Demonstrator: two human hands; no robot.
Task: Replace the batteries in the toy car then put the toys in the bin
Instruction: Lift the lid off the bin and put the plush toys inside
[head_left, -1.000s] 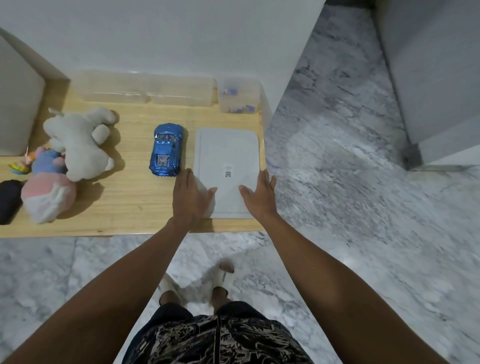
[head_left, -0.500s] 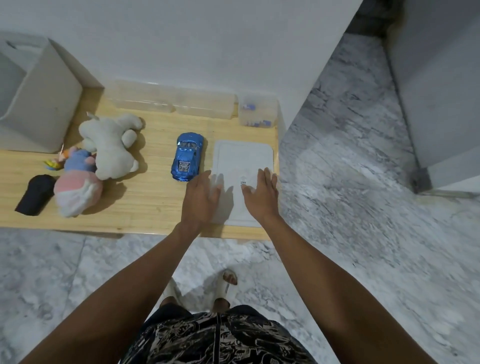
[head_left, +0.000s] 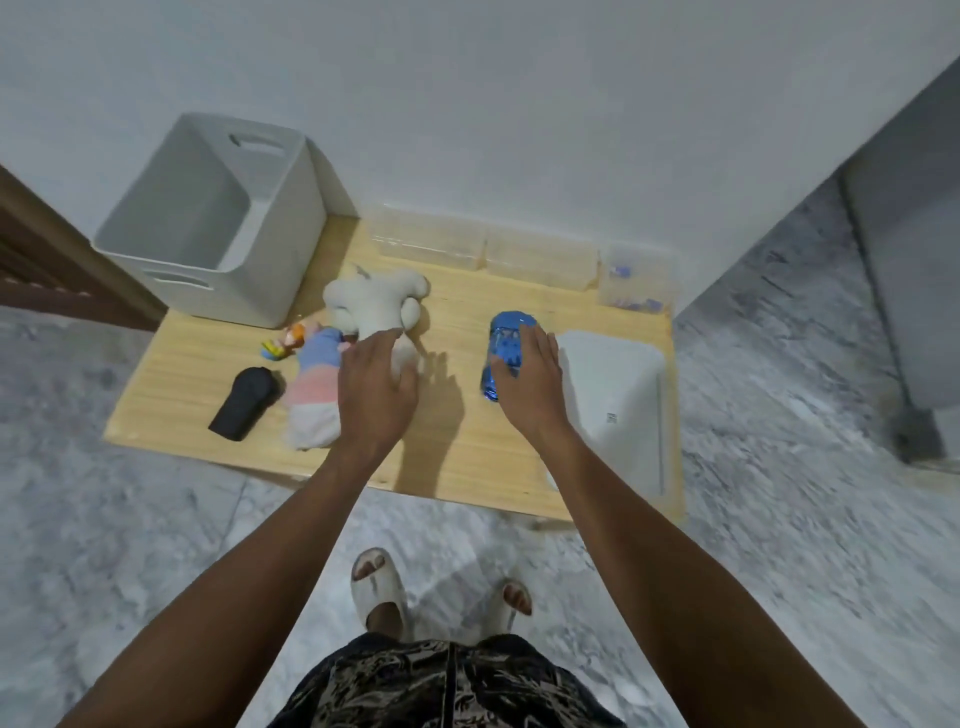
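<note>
A blue toy car (head_left: 505, 332) lies on the low wooden table (head_left: 447, 457), right of centre. My right hand (head_left: 530, 384) covers its near end, thumb on the left side and fingers curled over the roof. A white plush toy (head_left: 371, 301) lies left of the car, and my left hand (head_left: 374, 389) grips its lower part. Beside it are a pink and blue plush (head_left: 316, 389), a small colourful toy (head_left: 283, 340) and a black object (head_left: 244, 397). The white bin (head_left: 291, 228) stands open at the table's back left.
A flat white tray (head_left: 615, 395) lies at the table's right end, next to the car. Clear plastic boxes (head_left: 540, 260) line the wall, one holding small blue pieces (head_left: 634, 283). Marble floor surrounds the table; my feet in slippers are near its front edge.
Both hands left the white tray and moved left: the right onto the blue car, the left onto the white plush. The view has swung so the bin is in sight.
</note>
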